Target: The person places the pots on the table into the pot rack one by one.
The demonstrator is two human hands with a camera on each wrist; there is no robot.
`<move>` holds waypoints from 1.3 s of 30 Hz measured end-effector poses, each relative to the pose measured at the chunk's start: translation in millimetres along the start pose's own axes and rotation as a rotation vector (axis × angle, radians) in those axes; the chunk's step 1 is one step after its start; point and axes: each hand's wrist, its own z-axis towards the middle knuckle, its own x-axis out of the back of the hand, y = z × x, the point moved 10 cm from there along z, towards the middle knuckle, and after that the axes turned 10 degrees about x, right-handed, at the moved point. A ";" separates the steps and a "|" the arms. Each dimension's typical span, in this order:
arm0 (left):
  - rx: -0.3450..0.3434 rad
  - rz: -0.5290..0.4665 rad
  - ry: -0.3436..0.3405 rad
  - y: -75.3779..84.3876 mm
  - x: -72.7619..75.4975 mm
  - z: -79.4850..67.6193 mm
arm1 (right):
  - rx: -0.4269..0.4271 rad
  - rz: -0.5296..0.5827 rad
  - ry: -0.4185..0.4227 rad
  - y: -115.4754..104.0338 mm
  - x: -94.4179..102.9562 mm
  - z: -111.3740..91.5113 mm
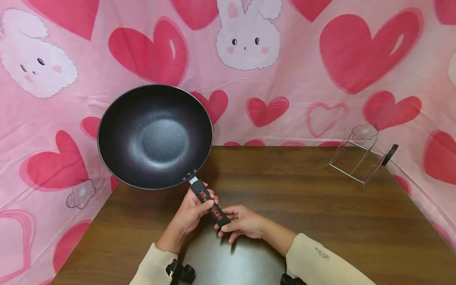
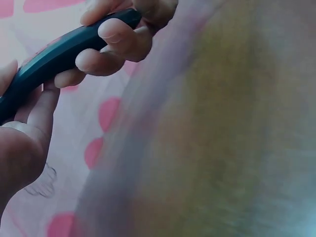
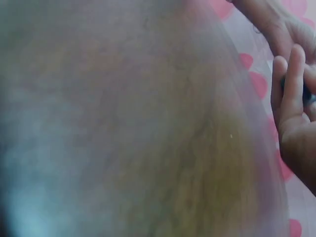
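Gripping the red-lettered wok handle (image 1: 202, 193): left hand (image 1: 192, 211); pinching its end: right hand (image 1: 246, 223).

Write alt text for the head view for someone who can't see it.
A dark wok, its inside facing the camera, is held up by its black handle: left hand near the wok, right hand at the end. A wire rack sits on the wooden table to the right, before a pink heart-and-rabbit backdrop.
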 end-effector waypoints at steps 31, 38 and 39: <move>-0.020 0.369 -0.201 26.2 -106.0 42.9 | 0.170 -0.226 0.121 -37.6 16.3 -43.5; -0.008 0.413 -0.259 25.1 -127.1 56.0 | 0.262 -0.165 0.102 -46.5 20.9 -54.7; -0.010 0.419 -0.269 24.8 -130.3 57.6 | 0.262 -0.154 0.111 -47.4 22.3 -56.4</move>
